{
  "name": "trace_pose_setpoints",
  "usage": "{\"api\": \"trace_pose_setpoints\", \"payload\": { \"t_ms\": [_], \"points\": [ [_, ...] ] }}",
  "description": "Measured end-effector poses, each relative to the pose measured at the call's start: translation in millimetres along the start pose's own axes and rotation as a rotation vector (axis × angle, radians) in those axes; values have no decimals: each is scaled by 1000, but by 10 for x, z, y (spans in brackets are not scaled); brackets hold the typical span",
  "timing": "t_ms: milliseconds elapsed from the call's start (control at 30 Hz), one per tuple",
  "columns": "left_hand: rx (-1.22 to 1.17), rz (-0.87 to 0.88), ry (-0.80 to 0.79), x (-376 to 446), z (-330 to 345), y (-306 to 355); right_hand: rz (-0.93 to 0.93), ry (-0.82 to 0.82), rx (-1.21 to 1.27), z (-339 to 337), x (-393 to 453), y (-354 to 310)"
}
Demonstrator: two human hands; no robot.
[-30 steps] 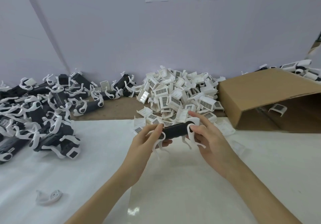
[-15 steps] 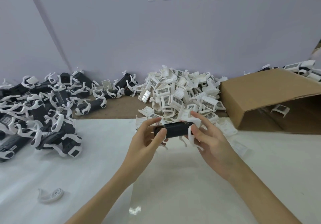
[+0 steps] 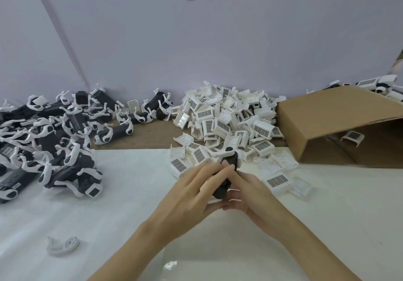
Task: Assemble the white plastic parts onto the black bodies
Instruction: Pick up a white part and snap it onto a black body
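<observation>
Between the two hands: one black body (image 3: 226, 171), held up off the white sheet (image 3: 130, 193), pointing away from the person, far end just clear of the fingertips.
Left hand (image 3: 192, 191): fingers curled round the left side of the black body, tips meeting the other hand's on top of it.
Right hand (image 3: 250, 191): wrapped round the right side and underneath, index finger laid along the top, so it's gripping too.
White bit on it: a white plastic part (image 3: 224, 152) with a dark round spot sits at the far end, past the fingertips. Can't tell how firmly it's seated.
Just beyond the fingers: big pile of loose white parts (image 3: 229, 123), grille faces showing.
Off to the left of the left hand: heap of finished bodies (image 3: 50, 141) with white arms on.
Right of the right hand: cardboard box (image 3: 340, 123) lying on its side, well apart.
Near-left of the left wrist: a lone white piece (image 3: 63, 245) on the sheet.
</observation>
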State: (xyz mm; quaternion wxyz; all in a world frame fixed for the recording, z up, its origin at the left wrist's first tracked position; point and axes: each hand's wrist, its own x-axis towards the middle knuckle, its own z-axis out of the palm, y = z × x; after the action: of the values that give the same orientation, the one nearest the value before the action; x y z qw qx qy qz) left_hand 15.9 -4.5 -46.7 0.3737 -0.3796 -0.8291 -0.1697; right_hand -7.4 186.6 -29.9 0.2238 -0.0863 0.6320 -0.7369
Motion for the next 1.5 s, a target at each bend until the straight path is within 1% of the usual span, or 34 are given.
{"api": "trace_pose_setpoints", "payload": {
  "t_ms": [67, 133, 167, 233, 300, 367, 433, 467, 533, 600, 667, 767, 867, 900, 967, 1067, 1167, 1233, 1333, 1400, 1500],
  "points": [
    [-71, -73, -15, -36, -26, -8, 9, 0, 53, 2, 9, 24],
    [-163, -198, 41, -41, -71, -4, -38, 29, 68, -38, 14, 5],
    [-169, -252, 81, -30, -97, -8, -86, 41, 2, -75, 5, -24],
    [-145, -338, 125, 11, -146, -29, -204, -2, -242, -155, -24, -74],
    [-179, -392, 88, 34, -187, -54, -274, -80, -456, -198, -53, -92],
    [-294, -447, -20, 18, -215, -71, -296, -90, -562, -218, -49, -80],
    [-402, -455, -107, -9, -227, -81, -315, -90, -600, -224, -50, -82],
    [-407, -439, -121, -15, -233, -78, -324, -92, -615, -228, -49, -77],
    [-362, -418, -119, -8, -231, -72, -347, -83, -643, -232, -40, -68],
    [-330, -471, -53, 17, -225, -39, -375, -55, -634, -222, -21, -56],
    [-406, -636, 80, 47, -220, 15, -377, 4, -556, -212, -3, -45],
    [-668, -968, 228, 114, -227, 42, -327, 44, -431, -203, 19, -63],
    [-874, -1220, 297, 169, -233, 38, -354, 111, -398, -163, 45, -49],
    [-907, -1283, 304, 184, -228, 45, -354, 132, -365, -146, 51, -40],
    [-958, -1353, 295, 194, -205, 60, -334, 138, -301, -111, 46, -30],
    [-1013, -1366, 307, 184, -194, 54, -275, 139, -286, -104, 29, -33],
    [-1011, -1328, 313, 175, -231, 38, -269, 101, -313, -126, 11, -64],
    [-921, -1247, 302, 176, -243, 55, -287, 64, -358, -169, 11, -72],
    [-693, -1060, 331, 158, -208, 133, -299, 11, -406, -185, 4, -31],
    [-589, -932, 311, 132, -147, 222, -357, 50, -537, -132, 18, 64],
    [-490, -821, 237, 104, -64, 343, -464, 102, -654, -33, 64, 231]
  ]
}}
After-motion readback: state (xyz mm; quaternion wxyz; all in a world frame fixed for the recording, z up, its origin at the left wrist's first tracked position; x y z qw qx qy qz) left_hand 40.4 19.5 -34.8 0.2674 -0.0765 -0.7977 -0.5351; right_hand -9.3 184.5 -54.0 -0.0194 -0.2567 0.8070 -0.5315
